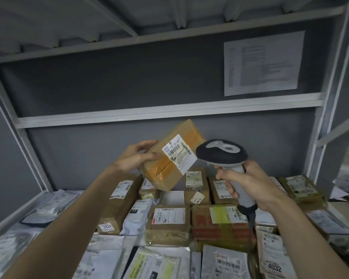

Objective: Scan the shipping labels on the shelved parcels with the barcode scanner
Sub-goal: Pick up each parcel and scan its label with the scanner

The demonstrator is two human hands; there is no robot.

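My left hand [138, 156] grips a brown cardboard parcel [165, 170] by its left end and holds it tilted in the air above the shelf. Orange tape runs across the box, and a white shipping label [179, 154] with barcodes faces me. My right hand [248, 183] grips the grey handle of a barcode scanner [223, 153]. The scanner's dark head sits just right of the label, close to the parcel's right corner. Its black cable [251, 224] hangs down from the handle.
Below lies a shelf packed with several brown boxes [167, 222] and grey and white mailer bags [101, 256], all labelled. A grey back panel carries a printed sheet [263, 63] at upper right. White metal uprights [324, 109] and an upper shelf beam [165, 36] frame the bay.
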